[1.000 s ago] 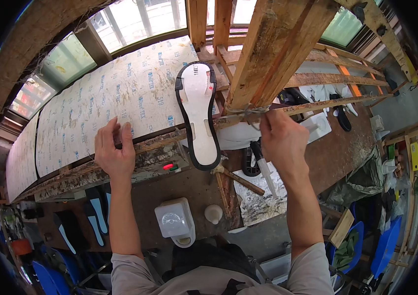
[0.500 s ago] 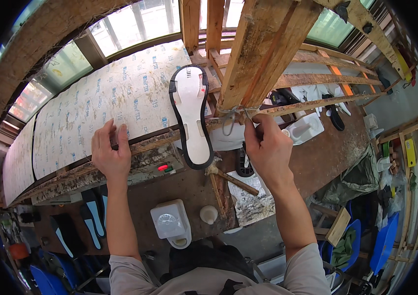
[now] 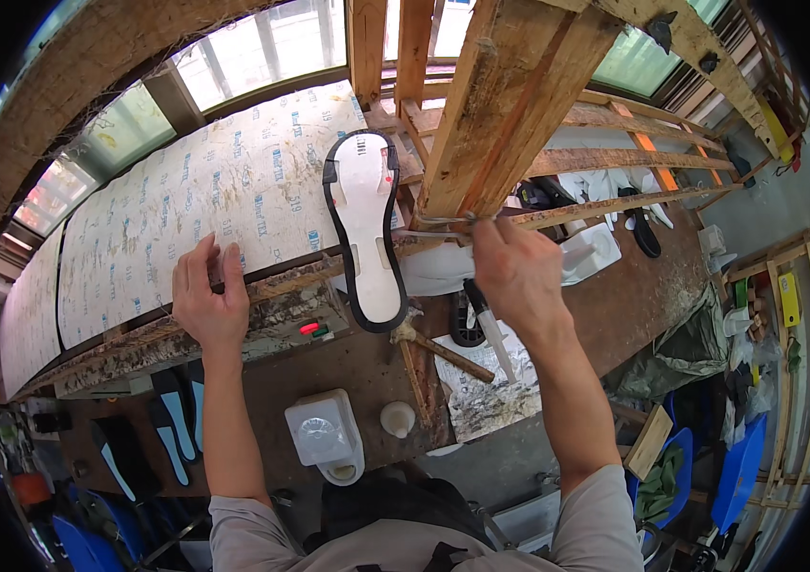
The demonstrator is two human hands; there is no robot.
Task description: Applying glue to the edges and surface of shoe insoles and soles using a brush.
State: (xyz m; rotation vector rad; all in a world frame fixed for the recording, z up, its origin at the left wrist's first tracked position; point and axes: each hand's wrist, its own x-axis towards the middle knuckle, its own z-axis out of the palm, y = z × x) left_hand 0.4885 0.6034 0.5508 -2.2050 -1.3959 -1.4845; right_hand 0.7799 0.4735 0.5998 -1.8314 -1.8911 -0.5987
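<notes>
My right hand (image 3: 519, 276) is closed in a pinch at the foot of a thick wooden post (image 3: 510, 105), on a thin grey cord (image 3: 438, 232) wrapped round it. Below that hand hangs or lies a knife-like tool (image 3: 491, 329) with a dark upper end and a pale blade; what holds it up is unclear. My left hand (image 3: 209, 291) is open, thumb and bent fingers apart, at the front edge of a printed white board (image 3: 233, 191). Between my hands a white shoe sole (image 3: 367, 224) with a black rim lies across that edge, touched by neither.
On the brown bench below are a hammer (image 3: 452, 355), a dirty white sheet (image 3: 476, 405), a white plastic container (image 3: 324, 429) and a small pale bottle (image 3: 397, 419). Dark insoles (image 3: 171, 424) lie at left. Wooden slats (image 3: 634, 157) run off to the right; a blue chair (image 3: 738, 477) stands beyond.
My right hand has shifted slightly left and turned over. The cord's hanging loop is now drawn flat beside the post. The pale blade has come into view below that hand. My left hand has barely moved.
</notes>
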